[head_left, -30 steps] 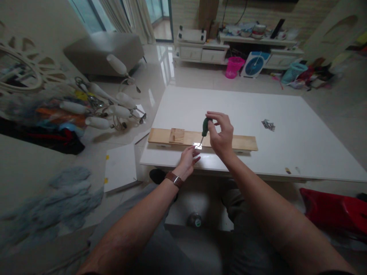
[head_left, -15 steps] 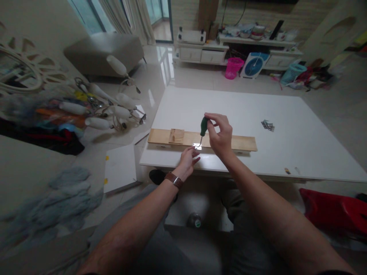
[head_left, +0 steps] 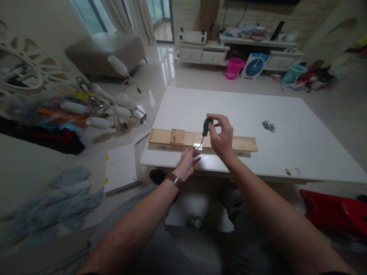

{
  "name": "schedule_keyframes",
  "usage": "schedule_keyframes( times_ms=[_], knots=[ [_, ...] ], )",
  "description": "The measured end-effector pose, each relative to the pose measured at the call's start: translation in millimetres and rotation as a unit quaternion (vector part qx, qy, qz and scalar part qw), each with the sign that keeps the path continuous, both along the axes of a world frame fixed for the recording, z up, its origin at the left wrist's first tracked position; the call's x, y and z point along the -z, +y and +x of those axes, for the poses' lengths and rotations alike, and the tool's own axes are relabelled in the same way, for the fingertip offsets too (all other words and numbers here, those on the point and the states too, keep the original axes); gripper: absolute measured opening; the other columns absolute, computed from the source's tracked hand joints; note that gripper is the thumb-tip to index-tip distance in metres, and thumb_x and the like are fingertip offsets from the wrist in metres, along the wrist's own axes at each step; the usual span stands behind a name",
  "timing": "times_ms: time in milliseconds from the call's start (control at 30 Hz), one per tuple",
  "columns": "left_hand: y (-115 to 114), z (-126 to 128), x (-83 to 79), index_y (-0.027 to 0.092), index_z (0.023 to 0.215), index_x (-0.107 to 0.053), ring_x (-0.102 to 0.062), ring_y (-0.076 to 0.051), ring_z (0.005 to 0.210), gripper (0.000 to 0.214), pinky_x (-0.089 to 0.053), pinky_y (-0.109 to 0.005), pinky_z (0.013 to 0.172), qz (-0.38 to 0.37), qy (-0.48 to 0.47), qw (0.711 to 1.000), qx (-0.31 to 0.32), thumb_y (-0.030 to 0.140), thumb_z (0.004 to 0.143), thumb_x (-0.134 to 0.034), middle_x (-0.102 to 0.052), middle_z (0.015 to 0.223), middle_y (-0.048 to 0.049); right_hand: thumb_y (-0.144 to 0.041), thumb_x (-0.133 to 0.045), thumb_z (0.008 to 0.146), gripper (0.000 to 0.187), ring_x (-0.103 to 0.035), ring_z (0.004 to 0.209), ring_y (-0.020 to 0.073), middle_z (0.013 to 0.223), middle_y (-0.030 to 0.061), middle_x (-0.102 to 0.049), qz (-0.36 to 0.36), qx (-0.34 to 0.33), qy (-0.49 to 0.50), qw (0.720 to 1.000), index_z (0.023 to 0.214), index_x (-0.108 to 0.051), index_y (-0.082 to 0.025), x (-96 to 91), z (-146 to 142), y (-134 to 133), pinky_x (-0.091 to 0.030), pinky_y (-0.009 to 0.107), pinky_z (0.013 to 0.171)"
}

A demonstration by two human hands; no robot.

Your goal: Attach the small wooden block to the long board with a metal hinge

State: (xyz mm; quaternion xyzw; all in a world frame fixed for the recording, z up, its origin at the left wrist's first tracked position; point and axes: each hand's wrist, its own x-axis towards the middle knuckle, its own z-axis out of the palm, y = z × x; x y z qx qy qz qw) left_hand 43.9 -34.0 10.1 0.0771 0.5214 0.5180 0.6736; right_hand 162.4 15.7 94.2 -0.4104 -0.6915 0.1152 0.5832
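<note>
My right hand (head_left: 222,133) is closed around a green-handled screwdriver (head_left: 206,126), its shaft slanting down to a small metal hinge (head_left: 197,146). The hinge lies at the near edge of a long wooden board (head_left: 243,143). With its fingertips, my left hand (head_left: 187,162) pinches the near side of the hinge. A short wooden block (head_left: 177,136) rests on the board to the left of the hinge. Whether the screwdriver tip sits in a screw is too small to tell.
The board lies along the near left part of a white table (head_left: 229,107). Several metal hinges (head_left: 268,126) are piled farther right, and small bits (head_left: 288,172) lie near the front edge. A red plastic object (head_left: 332,210) stands at the lower right.
The screwdriver handle has tilted slightly to the right with my right hand, its tip staying at the hinge. My left hand keeps its place; the whole view has shifted a little.
</note>
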Motion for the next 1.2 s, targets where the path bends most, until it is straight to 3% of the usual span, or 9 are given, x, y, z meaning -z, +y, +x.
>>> schedule_keyframes(
  times_ms=[200, 400, 567, 700, 900, 1200],
  knots=[
    [0.9, 0.6, -1.1, 0.018, 0.098, -0.064, -0.064, -0.015, 0.082, 0.021, -0.051, -0.027, 0.074, -0.003, 0.005, 1.000, 0.003, 0.004, 0.084, -0.059, -0.066, 0.091, -0.0037, -0.015, -0.059, 0.091, 0.022, -0.063, 0.097, 0.0205, 0.098, 0.0034, -0.068, 0.008, 0.026, -0.021, 0.999, 0.104, -0.072, -0.027, 0.2, 1.0, 0.1, -0.054, 0.036, 0.075],
    [0.4, 1.5, -4.4, 0.018, 0.098, -0.065, -0.063, -0.013, 0.079, 0.015, -0.050, -0.026, 0.073, -0.004, 0.001, 1.000, -0.002, 0.007, 0.089, -0.059, -0.065, 0.091, -0.0031, -0.018, -0.062, 0.091, 0.027, -0.064, 0.099, 0.0208, 0.105, 0.0043, -0.067, -0.033, 0.034, -0.037, 0.998, 0.116, -0.065, -0.026, -0.5, 1.2, -1.0, -0.054, 0.038, 0.079],
    [-0.1, 1.7, -7.3, 0.017, 0.097, -0.065, -0.063, -0.013, 0.079, 0.012, -0.050, -0.026, 0.071, -0.009, 0.004, 1.000, -0.006, 0.010, 0.094, -0.055, -0.064, 0.090, -0.0028, -0.023, -0.064, 0.090, 0.021, -0.063, 0.095, 0.0204, 0.103, 0.0043, -0.066, -0.038, 0.040, -0.029, 0.998, 0.111, -0.064, -0.025, -2.0, 1.4, -0.8, -0.054, 0.037, 0.076],
    [-0.4, 1.6, -8.9, 0.017, 0.097, -0.065, -0.064, -0.014, 0.080, 0.014, -0.051, -0.027, 0.072, -0.008, 0.006, 1.000, -0.003, 0.009, 0.094, -0.054, -0.065, 0.092, -0.0034, -0.026, -0.065, 0.091, 0.013, -0.065, 0.095, 0.0197, 0.101, 0.0037, -0.068, -0.036, 0.033, -0.030, 0.998, 0.104, -0.066, -0.025, -3.3, 1.3, -1.9, -0.055, 0.035, 0.076],
    [-0.4, 0.9, -5.8, 0.017, 0.098, -0.065, -0.064, -0.013, 0.080, 0.020, -0.051, -0.026, 0.074, -0.008, 0.008, 1.000, -0.001, 0.003, 0.087, -0.056, -0.066, 0.091, -0.0033, -0.024, -0.063, 0.091, 0.022, -0.071, 0.103, 0.0203, 0.112, 0.0049, -0.075, -0.073, -0.005, -0.022, 0.997, 0.113, -0.066, -0.025, -2.0, 3.1, -1.7, -0.059, 0.037, 0.083],
    [0.2, -1.0, -7.1, 0.017, 0.094, -0.065, -0.065, -0.013, 0.079, 0.014, -0.051, -0.028, 0.074, -0.005, 0.000, 1.000, -0.001, 0.006, 0.089, -0.057, -0.066, 0.090, -0.0020, -0.027, -0.070, 0.089, 0.025, -0.071, 0.102, 0.0198, 0.115, 0.0045, -0.075, -0.089, -0.022, 0.004, 0.996, 0.114, -0.066, -0.027, 2.9, 9.5, 1.9, -0.063, 0.036, 0.084]
  ],
)
